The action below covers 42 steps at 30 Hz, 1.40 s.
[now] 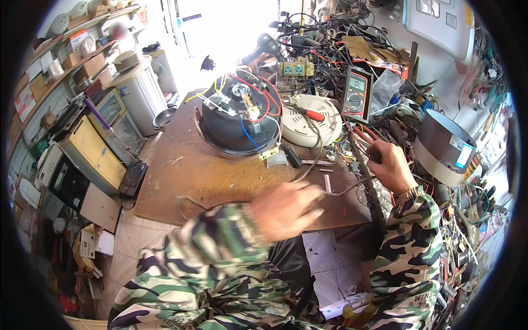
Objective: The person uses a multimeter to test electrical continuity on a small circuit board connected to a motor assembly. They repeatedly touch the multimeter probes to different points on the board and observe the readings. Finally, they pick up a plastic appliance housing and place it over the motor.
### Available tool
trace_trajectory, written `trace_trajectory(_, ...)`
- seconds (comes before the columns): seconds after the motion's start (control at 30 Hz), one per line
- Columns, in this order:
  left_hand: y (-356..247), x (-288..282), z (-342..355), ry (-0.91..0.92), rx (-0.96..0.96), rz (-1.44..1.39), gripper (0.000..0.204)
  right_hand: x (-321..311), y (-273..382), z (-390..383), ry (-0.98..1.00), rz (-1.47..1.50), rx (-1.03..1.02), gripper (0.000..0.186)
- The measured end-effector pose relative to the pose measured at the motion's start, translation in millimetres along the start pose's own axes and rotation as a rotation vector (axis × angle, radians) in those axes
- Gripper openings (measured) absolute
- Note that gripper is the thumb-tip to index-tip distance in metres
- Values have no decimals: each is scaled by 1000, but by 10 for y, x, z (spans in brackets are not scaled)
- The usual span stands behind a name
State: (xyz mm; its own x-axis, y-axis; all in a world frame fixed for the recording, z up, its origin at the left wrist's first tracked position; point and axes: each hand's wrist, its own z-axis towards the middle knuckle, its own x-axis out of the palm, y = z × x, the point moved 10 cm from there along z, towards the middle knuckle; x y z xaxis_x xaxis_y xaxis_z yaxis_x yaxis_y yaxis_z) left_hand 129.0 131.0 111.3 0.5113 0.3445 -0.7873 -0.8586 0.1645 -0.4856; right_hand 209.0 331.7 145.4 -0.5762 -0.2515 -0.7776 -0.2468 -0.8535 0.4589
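My left hand (289,209) is smeared by motion over the front of the wooden table (231,184); its fingers cannot be read. A grey-brown power cord (346,191) runs across the tabletop behind it toward my right hand (391,165). That hand is closed, its fingertips curled together at the table's right edge; what they hold is hidden. Beyond my hands an upturned black cooker body (239,132) shows its wiring: red, blue, yellow and white leads. Beside it lies a round cream vented base (311,122) with a red-handled screwdriver (311,114) on top.
A multimeter (357,94) stands upright at the back right, near red-handled pliers (366,133). Tangled cables (324,41) pile up behind it. A grey cylindrical housing (446,144) sits on the cluttered right side. Shelves (82,27) and old appliances (96,148) line the left.
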Motion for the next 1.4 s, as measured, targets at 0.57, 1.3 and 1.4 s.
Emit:
trace_trajectory(0.57, 753, 381, 1370, -561, -92, -147, 12, 159, -227, 25, -24, -376, 11, 22)
trace_trajectory(1.3, 190, 433, 1229, -641, 96, 223, 37, -15, 86, 37, -82, -464, -100, 11)
trace_trajectory(1.4, 394, 334, 1168, -661, -3, 104, 15, 60, 113, 65, -61, -352, -112, 12)
